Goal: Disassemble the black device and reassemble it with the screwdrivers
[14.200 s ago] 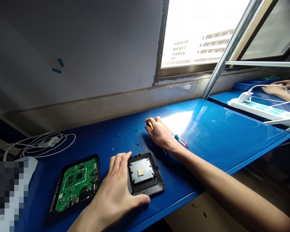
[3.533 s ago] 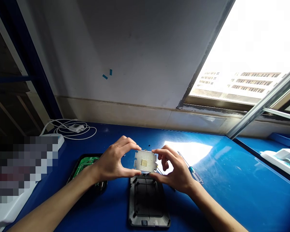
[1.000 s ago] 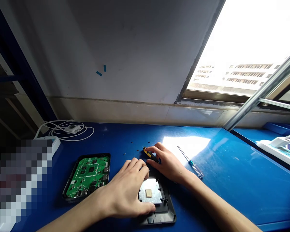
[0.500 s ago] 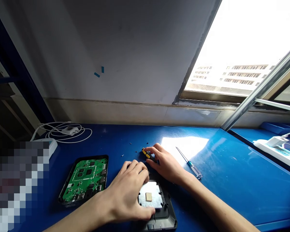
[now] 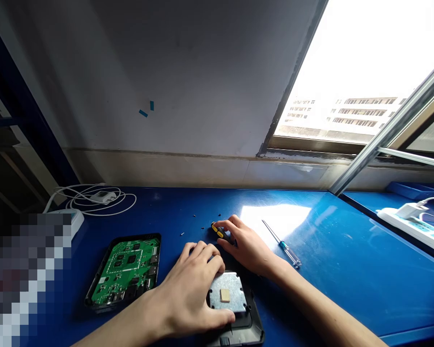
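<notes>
My left hand (image 5: 193,289) spans a silver metal plate (image 5: 235,288), thumb at its near edge and fingers at its far edge. A small tan pad (image 5: 224,295) sits on the plate. Beneath lies a black plastic cover (image 5: 251,330), partly hidden by the hand. Beyond it, my right hand (image 5: 248,241) has its fingers closed on a yellow-and-black tool handle (image 5: 219,231) lying low at the table; its full shape is hidden. Left of my hands, a green circuit board (image 5: 125,270) rests in a black case (image 5: 88,299).
A screwdriver with a clear handle (image 5: 290,254) lies on the blue table (image 5: 347,270) to the right. Several tiny screws (image 5: 182,234) are scattered beyond my hands. A white cable with a plug (image 5: 103,196) lies back left. A white power strip (image 5: 415,224) stands far right.
The metal plate has shifted slightly to the right and turned a little under my left hand. My right hand stays on the yellow-and-black handle. The view has moved slightly.
</notes>
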`<state>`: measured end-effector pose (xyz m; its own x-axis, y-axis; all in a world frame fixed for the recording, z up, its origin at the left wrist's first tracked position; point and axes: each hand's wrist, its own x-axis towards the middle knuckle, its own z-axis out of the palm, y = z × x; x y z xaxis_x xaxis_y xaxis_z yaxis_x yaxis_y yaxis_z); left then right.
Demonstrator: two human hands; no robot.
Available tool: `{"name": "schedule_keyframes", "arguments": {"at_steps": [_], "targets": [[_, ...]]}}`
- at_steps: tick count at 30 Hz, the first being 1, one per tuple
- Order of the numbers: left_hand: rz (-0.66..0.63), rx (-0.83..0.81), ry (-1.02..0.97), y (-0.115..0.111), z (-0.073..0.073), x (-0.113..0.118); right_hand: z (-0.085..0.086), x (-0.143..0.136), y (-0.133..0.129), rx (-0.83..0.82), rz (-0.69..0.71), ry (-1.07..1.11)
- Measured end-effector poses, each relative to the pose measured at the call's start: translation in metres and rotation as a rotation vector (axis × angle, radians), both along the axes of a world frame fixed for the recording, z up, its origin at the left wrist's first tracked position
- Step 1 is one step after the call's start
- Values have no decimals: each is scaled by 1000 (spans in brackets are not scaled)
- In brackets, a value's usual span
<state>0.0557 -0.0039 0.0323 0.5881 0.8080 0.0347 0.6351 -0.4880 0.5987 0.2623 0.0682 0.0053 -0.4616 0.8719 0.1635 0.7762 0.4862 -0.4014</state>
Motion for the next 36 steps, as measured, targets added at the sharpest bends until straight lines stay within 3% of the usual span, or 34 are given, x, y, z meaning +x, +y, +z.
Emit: {"name": "schedule_keyframes", "arguments": {"at_steps": [13, 17, 21, 24, 27, 32, 36], "targets": [[-2, 2, -12, 1, 1, 0, -5, 3, 4, 63, -31, -62], [-5, 17, -13, 0, 1, -1, -6, 10, 8, 181, -55, 124], [-1, 36, -26, 0, -3, -5, 2, 20, 12, 437, -131, 461], [-57, 150, -42, 1, -10, -6, 6, 23, 12, 546, -218, 665], [-200, 363, -79, 2, -17, -6, 6, 20, 10, 559, -191, 793], [-435, 678, -71, 1, -20, -3, 2, 13, 4, 531, -104, 807], [-490, 725, -18, 1, -20, -1, 0, 11, 3, 487, -84, 760]]}}
